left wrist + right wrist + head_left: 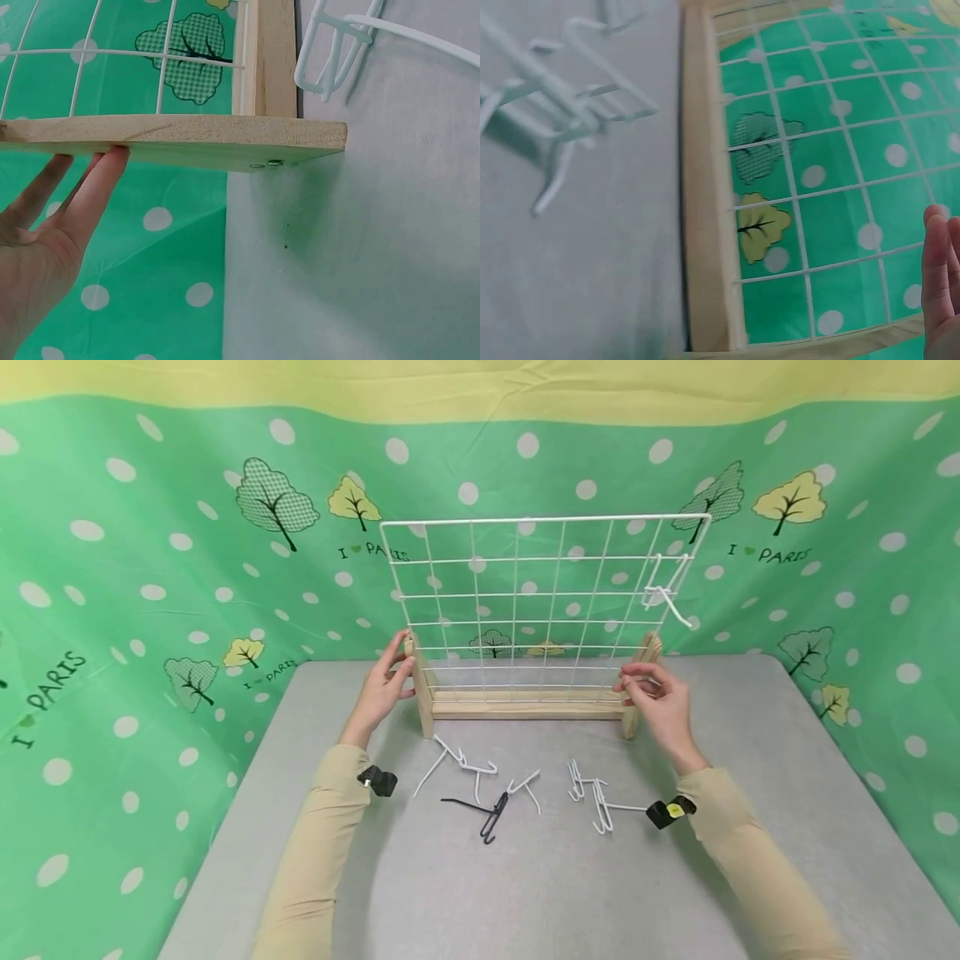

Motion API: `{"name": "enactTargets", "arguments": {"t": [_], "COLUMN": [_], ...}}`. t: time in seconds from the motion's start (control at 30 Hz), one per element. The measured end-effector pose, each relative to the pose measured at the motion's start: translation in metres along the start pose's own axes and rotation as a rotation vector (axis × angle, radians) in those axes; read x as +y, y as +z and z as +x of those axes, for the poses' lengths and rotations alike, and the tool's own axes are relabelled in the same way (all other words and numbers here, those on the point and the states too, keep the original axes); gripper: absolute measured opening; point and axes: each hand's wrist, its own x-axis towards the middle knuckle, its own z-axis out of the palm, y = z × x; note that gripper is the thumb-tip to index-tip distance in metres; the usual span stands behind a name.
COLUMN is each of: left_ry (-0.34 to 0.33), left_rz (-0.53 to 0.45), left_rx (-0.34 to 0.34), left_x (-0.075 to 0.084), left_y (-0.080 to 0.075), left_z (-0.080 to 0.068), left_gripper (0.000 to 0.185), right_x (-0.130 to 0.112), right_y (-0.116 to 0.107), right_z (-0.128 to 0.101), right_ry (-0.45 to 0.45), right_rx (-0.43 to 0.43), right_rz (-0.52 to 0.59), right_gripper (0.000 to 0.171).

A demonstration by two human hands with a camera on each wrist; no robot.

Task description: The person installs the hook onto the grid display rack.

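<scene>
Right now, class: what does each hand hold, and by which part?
Neither hand grips anything. The left hand touches the rack's left wooden foot with straight fingers; the right hand hovers at the right wooden foot.

We wear long, close-fitting beige sleeves that end just short of each wrist. A small black camera unit is clipped at the left wrist (377, 781), with a silvery knob on its side. A matching black unit sits at the right wrist (670, 811), marked with a yellow sticker.
</scene>
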Motion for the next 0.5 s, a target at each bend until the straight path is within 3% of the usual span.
{"name": "enactTargets", "arguments": {"t": [0.13,0.5], "left_ry": [-0.002,-0.014], "left_rz": [-0.006,-0.004], "left_rx": [0.002,0.005], "left_x": [-0.003,-0.002], "left_y": [0.000,0.000], "left_z": [0.001,0.000], "left_gripper": [0.056,0.056], "right_x": [-0.010,-0.007], "right_y": [0.004,0.006], "right_z": [-0.005,-0.012], "right_ry": [-0.001,0.050], "right_rx": [-0.061,-0.143], "right_rz": [-0.062,-0.118], "right_gripper": [0.015,0.017]}}
